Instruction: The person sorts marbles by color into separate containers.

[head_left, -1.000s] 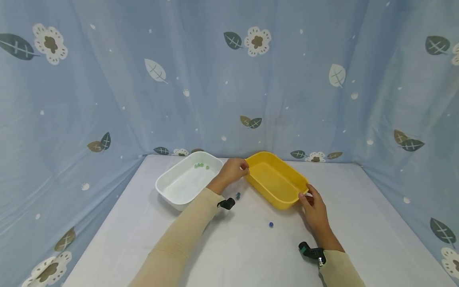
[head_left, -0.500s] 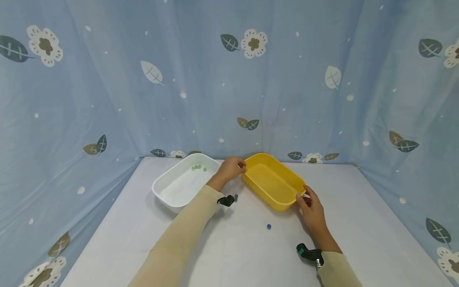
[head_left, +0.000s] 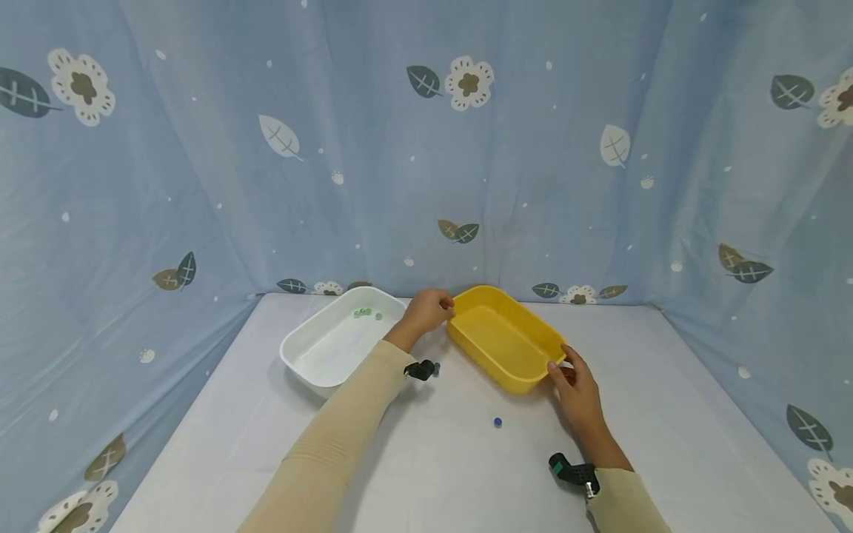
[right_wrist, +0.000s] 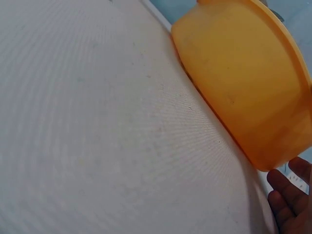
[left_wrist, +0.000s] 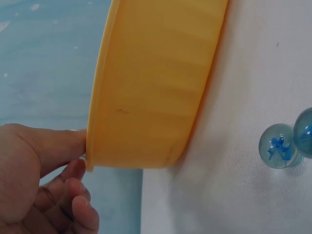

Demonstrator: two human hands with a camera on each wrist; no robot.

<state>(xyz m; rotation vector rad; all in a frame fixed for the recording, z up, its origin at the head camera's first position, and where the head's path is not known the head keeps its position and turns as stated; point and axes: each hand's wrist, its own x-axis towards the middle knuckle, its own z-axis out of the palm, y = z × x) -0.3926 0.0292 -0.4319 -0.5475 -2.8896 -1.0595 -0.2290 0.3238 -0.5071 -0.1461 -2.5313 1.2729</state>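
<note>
A yellow plastic basin (head_left: 503,348) stands on the white table in the head view, with no contents visible in it. My left hand (head_left: 426,311) pinches its rim at the left end, thumb and index finger meeting there in the left wrist view. At the near right corner, my right hand (head_left: 578,392) holds the rim between thumb and fingers; the right wrist view shows only part of those fingers (right_wrist: 287,190). Clear marbles with blue inside (left_wrist: 279,146) lie beside the basin. Nearer to me is a single dark blue marble (head_left: 497,422).
Left of my left forearm stands a white basin (head_left: 300,337) with several green marbles (head_left: 363,312) at its far end. A blue patterned curtain (head_left: 373,185) hangs behind and along both sides of the table (head_left: 426,474).
The whole head view has shifted slightly, carrying everything a little left and down in the picture. Both hands keep their places on the yellow basin.
</note>
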